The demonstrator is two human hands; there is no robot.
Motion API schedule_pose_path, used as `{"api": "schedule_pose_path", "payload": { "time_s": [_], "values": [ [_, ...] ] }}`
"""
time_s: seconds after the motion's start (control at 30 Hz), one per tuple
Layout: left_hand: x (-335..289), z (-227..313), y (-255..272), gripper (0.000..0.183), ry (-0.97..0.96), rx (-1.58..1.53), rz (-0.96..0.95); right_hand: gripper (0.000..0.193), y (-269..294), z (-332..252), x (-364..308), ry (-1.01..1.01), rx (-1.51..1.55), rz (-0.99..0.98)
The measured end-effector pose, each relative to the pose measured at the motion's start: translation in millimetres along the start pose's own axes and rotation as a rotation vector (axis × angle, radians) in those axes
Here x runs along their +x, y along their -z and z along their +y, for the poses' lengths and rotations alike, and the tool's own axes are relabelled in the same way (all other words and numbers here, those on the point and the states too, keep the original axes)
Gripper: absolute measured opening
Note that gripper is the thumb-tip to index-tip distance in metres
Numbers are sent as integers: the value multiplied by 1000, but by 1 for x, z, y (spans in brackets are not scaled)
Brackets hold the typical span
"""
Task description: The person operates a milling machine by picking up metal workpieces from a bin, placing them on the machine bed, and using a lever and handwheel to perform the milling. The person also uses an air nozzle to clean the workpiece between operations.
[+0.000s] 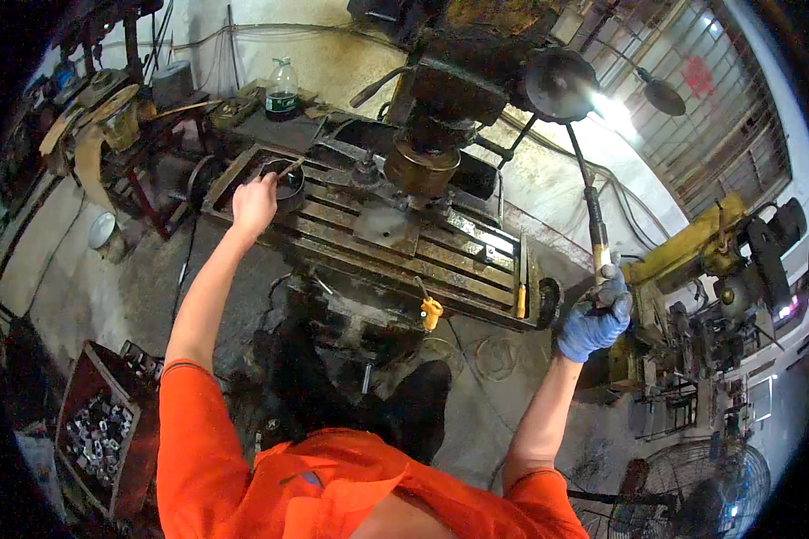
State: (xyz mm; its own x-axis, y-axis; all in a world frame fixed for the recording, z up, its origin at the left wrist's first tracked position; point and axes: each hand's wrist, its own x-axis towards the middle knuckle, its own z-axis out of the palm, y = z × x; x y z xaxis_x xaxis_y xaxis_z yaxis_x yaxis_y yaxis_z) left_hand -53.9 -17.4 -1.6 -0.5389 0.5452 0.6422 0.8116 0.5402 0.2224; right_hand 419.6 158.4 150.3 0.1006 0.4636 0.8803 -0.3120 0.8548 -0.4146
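Observation:
My bare left hand (254, 207) is closed on a thin wooden stick (291, 168). It holds it above a dark round container (289, 192) at the left end of the slotted metal machine table (328, 226). Whether the stick has bristles cannot be made out. My right hand (595, 319), in a blue and grey glove, is wrapped round the grip of a long lever (597, 220) that runs up into the machine. A round brownish cutter head (422, 169) hangs over the middle of the table, above a flat greyish block (386, 226).
A yellow-handled tool (521, 301) lies at the table's right end. A yellow handle (431, 313) sticks out at the front edge. A plastic bottle (281, 90) stands behind the table. A box of small metal parts (99, 438) is at lower left, a fan (706, 485) at lower right.

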Motion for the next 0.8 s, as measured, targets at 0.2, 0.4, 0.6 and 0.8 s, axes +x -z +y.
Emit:
{"api": "schedule_pose_path", "payload": {
  "time_s": [0.2,0.4,0.6,0.8],
  "values": [
    [-20,6,6,29,-128,64,-183,43,-8,-11,7,-6,-34,2],
    [-17,-2,6,25,-84,-71,-70,35,4,-11,16,-55,67,-37],
    [-39,75,20,21,-12,-605,-103,35,-5,-21,27,-59,46,-12],
    [-44,139,-8,21,-166,-687,-143,35,-13,-21,46,113,16,-13]
  ]
}}
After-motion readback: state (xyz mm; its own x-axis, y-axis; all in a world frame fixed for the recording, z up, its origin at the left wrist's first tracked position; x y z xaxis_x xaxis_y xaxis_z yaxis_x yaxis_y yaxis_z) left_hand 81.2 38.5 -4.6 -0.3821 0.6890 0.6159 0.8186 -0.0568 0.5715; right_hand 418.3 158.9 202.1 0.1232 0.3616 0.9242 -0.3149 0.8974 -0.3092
